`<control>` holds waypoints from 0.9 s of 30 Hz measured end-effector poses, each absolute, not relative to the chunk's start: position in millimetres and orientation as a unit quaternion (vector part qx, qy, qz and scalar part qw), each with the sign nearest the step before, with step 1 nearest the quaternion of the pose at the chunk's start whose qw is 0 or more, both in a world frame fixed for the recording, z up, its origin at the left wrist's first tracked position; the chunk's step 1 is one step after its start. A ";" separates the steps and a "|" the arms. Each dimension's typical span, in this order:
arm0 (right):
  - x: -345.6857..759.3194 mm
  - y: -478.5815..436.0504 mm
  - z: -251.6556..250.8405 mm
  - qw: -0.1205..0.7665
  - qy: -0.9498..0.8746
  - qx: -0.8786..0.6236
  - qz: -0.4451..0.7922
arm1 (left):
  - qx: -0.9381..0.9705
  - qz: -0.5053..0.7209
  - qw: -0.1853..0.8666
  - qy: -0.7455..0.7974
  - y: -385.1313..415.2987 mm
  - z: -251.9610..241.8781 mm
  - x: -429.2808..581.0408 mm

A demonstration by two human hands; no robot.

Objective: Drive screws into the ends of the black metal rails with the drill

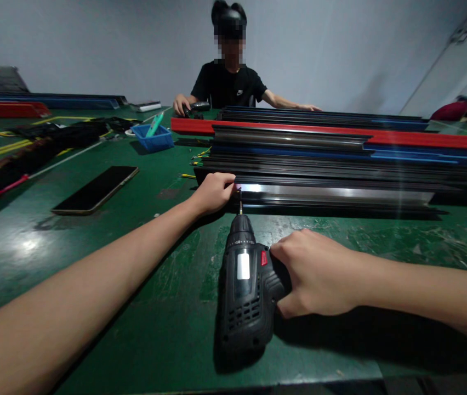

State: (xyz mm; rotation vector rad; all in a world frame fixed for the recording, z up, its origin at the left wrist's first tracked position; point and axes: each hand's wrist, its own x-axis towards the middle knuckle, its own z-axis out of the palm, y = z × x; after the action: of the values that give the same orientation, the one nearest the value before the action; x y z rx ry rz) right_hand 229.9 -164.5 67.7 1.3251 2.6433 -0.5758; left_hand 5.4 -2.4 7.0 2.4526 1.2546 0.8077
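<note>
Head view: from my distant seat I look down on a scuffed green table [147, 340].
Right hand [315, 274]: fingers closed round the handle of a black drill [241, 302]; the trigger finger is out of my sight.
Left hand [216, 192]: fingers curled in at the left end of a metal bar [340, 196]; I cannot tell whether they clasp it or pinch something small.
Metal bar: lying crosswise just beyond the drill, in front of several other bars [324, 165].
Drill bit [240, 205]: aimed at the bar's left end, beside the left thumb; contact is too small for me to judge.
Bit slipping: if it skids off the smooth metal, I think it could nick the left fingers or scratch the bar.
Bar turning: a loose left hold could let the drill's torque twist it.
Glare: bright light washes out the bar's left end, and I cannot make out any screw or hole.
Cut off: the right forearm [426, 282] runs out at the picture's edge.
</note>
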 end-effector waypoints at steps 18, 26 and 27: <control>228.9 -163.2 66.9 0.068 0.873 0.443 -0.190 | 0.847 0.281 0.129 0.431 -1.1 5.5 5.1; 229.3 -164.5 67.0 0.065 0.875 0.442 -0.188 | 0.848 0.283 0.128 0.430 -1.1 5.7 4.9; 229.2 -164.3 67.0 0.065 0.875 0.443 -0.186 | 0.847 0.282 0.128 0.431 -1.0 5.7 4.8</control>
State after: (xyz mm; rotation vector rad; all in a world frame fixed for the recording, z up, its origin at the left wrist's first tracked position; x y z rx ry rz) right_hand 229.2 -164.3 67.0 1.3369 2.6395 -0.5613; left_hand 4.8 -1.0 5.7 2.4652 1.2553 0.8200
